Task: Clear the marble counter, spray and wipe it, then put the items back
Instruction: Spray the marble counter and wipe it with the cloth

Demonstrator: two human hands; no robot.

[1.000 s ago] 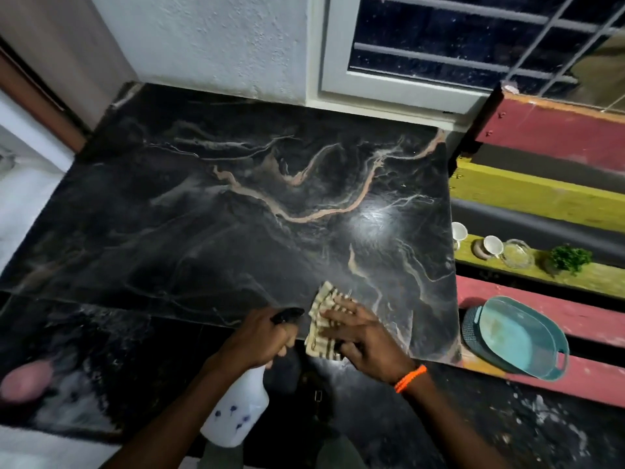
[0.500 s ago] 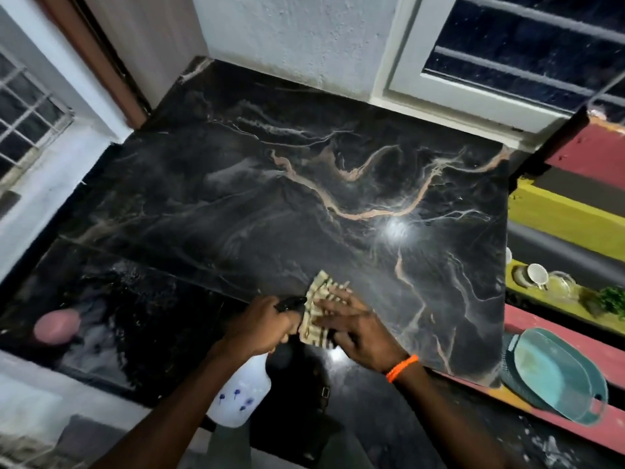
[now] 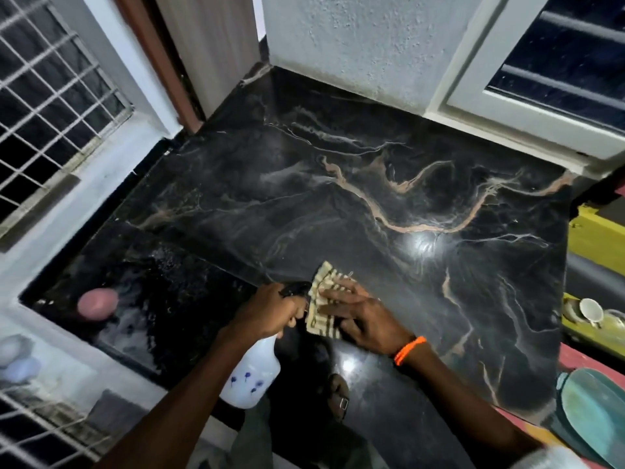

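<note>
The black marble counter with tan veins fills the middle of the view and carries nothing but the cloth. My right hand, with an orange band on the wrist, presses a beige striped cloth flat on the counter's near edge. My left hand grips the black trigger head of a white spray bottle, which hangs below the counter edge, just left of the cloth.
A teal tray lies on the red slat at the lower right. A white cup and a glass item sit on the yellow shelf. A pink object rests on the dark floor at left. Windows with grilles stand left and back right.
The view has swung to the left, so the counter and shelves sit further right in frame. Both hands stay together at the near edge with cloth and bottle.
</note>
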